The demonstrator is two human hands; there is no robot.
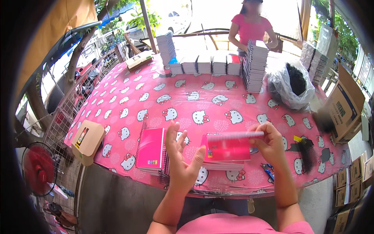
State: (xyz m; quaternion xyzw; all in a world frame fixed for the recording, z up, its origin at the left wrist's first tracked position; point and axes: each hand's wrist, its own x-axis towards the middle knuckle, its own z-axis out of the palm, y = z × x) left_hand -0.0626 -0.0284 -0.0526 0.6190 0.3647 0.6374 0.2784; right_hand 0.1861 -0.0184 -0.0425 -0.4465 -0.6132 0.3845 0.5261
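Near the front edge of the table (128, 97), with its pink cartoon-cat cloth, we hold our two hands up over a pile of pink notebooks. Our right hand (270, 146) pinches the top of a pink notebook (228, 148) between thumb and fingertips, gripping it along its pale bound edge so that it stands almost upright above the pile (224, 165) just beneath it. Our left hand (181, 156) is open, palm turned inward, fingers spread and loose; its thumb tip touches or nearly touches the notebook's left edge, and we cannot tell which.

Just left of that hand, a second stack of pink spiral notebooks (151, 150) lies flat by the front edge. At the front left corner a small cardboard box (89, 140) hangs partly over the edge. Toward the front right, black binding combs (307, 154) lie on the cloth, with blue-handled scissors (268, 170) just beside our right wrist.

Along the far edge stand rows and tall stacks of white notebooks (255, 64), and beside them, toward the far right corner, a clear plastic bag (292, 84) holding dark coils. Behind the far edge stands another person in a pink top (251, 29).
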